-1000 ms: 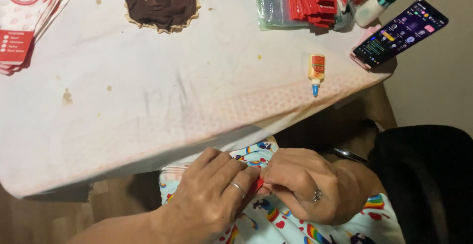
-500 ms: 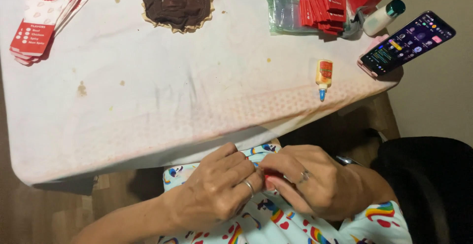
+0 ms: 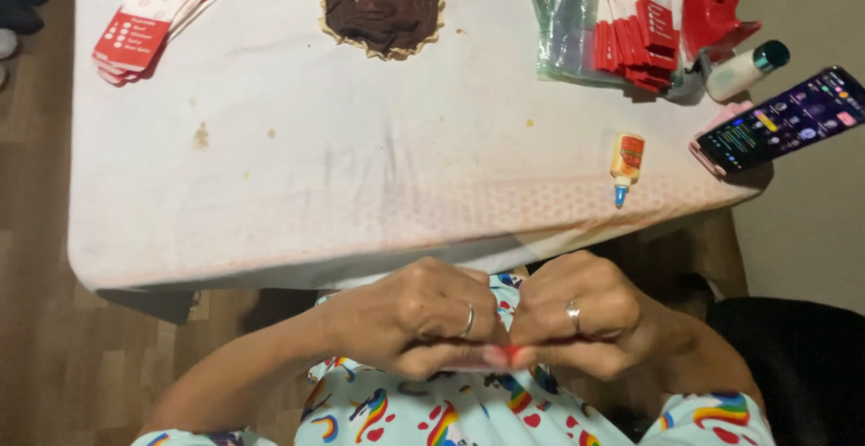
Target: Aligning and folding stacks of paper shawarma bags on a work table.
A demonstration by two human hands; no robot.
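Since the earlier frame both hands have drawn closer, knuckles now nearly touching below the counter [image 3: 270, 221] edge. The left hand [image 3: 419, 315] and right hand [image 3: 586, 320] each keep a grip pinched shut on a small red piece [image 3: 510, 353] over the lap.
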